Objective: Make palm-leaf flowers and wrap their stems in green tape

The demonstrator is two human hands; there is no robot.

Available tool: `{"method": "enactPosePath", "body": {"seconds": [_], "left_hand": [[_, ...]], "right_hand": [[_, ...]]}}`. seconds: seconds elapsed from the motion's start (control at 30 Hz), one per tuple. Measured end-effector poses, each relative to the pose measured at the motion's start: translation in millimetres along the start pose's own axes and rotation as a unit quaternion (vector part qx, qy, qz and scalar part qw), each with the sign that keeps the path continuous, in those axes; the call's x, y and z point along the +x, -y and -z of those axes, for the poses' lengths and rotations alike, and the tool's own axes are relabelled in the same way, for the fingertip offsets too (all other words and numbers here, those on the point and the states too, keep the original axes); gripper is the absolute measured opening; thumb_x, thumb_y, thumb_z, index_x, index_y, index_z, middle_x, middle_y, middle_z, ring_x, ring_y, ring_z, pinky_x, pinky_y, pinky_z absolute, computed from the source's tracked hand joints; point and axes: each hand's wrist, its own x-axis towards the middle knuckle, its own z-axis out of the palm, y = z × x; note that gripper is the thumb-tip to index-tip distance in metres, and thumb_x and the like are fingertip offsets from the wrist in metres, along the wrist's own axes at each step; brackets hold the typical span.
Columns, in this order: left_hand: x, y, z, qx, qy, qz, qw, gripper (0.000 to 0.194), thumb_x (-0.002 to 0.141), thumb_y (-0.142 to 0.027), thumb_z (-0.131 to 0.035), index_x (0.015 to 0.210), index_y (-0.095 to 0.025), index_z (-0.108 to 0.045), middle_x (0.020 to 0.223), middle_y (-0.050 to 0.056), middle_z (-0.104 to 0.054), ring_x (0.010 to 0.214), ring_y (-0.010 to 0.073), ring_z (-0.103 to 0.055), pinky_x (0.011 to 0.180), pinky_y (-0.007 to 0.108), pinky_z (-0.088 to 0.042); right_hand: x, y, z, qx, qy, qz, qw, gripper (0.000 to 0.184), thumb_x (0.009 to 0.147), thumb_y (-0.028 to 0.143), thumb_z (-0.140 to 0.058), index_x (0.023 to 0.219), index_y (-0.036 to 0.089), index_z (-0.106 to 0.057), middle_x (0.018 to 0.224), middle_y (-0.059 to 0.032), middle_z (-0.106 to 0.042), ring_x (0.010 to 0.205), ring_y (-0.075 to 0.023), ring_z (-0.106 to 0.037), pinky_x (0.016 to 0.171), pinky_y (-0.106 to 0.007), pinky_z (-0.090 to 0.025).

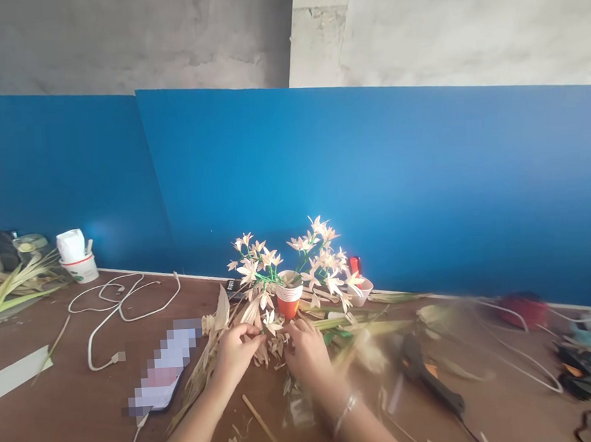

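My left hand (235, 353) and my right hand (307, 351) rest on the brown table (62, 415), fingers curled toward each other. Between their fingertips sits a small pale craft flower (272, 324) made of dried leaf strips; both hands pinch at it. Just behind it stands an orange and white paper cup (289, 299) holding several cream flowers on green stems (297, 254). Dried husk leaves (208, 360) lie spread under and beside my left hand. A thin bracelet circles my right wrist.
A phone (167, 369) on a white cable (120, 308) lies left of my hands. A black glue gun (427, 373) lies to the right, with tools and a red object beyond. A white cup and green leaves sit far left. A blue panel backs the table.
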Motion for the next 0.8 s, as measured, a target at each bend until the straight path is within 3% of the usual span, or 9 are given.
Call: {"method": "enactPosePath", "body": {"seconds": [0.2,0.4,0.53,0.6,0.8], "left_hand": [[-5.2,11.9,0.9,0.040,0.034,0.004,0.999,0.023,0.067,-0.040,-0.057,0.057,-0.019,-0.062,0.055,0.001,-0.065,0.057,0.0196,-0.060,0.053,0.025,-0.038],[-9.8,10.0,-2.0,0.057,0.082,0.077,0.992,0.025,0.070,-0.039,-0.051,0.053,-0.021,-0.053,0.046,-0.001,-0.063,0.040,0.0156,-0.054,0.043,0.023,-0.031],[-13.8,7.5,-4.8,0.072,0.081,0.095,0.990,0.026,0.070,-0.040,-0.053,0.050,-0.023,-0.047,0.040,-0.001,-0.060,0.034,0.0152,-0.051,0.042,0.023,-0.031],[-14.6,8.4,-6.9,0.079,0.075,0.092,0.990,0.027,0.069,-0.040,-0.054,0.049,-0.023,-0.047,0.037,-0.001,-0.058,0.034,0.0160,-0.052,0.043,0.024,-0.032],[-15.0,11.6,-9.7,0.067,0.077,0.073,0.992,0.030,0.071,-0.038,-0.054,0.046,-0.024,-0.047,0.036,0.000,-0.057,0.032,0.0165,-0.051,0.044,0.025,-0.033]], "right_hand": [[-1.0,-6.4,-11.3,-0.089,-0.016,0.046,0.995,0.012,0.074,0.013,-0.054,0.070,0.021,-0.062,0.083,-0.0045,-0.057,0.085,-0.0213,-0.048,0.073,-0.031,-0.032],[-5.3,-4.4,-10.5,-0.062,-0.016,0.079,0.995,0.037,0.072,0.006,-0.055,0.101,0.028,-0.060,0.096,-0.0040,-0.056,0.092,-0.0218,-0.046,0.076,-0.031,-0.030],[-7.0,-4.2,-11.7,-0.060,-0.006,0.092,0.994,0.015,0.079,0.015,-0.056,0.083,0.026,-0.064,0.089,-0.0026,-0.057,0.088,-0.0209,-0.046,0.075,-0.032,-0.029],[-7.2,-4.9,-10.5,-0.047,-0.014,0.089,0.995,0.012,0.081,0.015,-0.055,0.079,0.025,-0.063,0.086,-0.0023,-0.057,0.086,-0.0203,-0.046,0.076,-0.032,-0.029],[-11.0,-5.1,-5.5,0.002,-0.005,0.110,0.994,0.040,0.069,-0.004,-0.047,0.095,0.024,-0.059,0.094,-0.0019,-0.056,0.090,-0.0193,-0.045,0.078,-0.031,-0.029]]}}
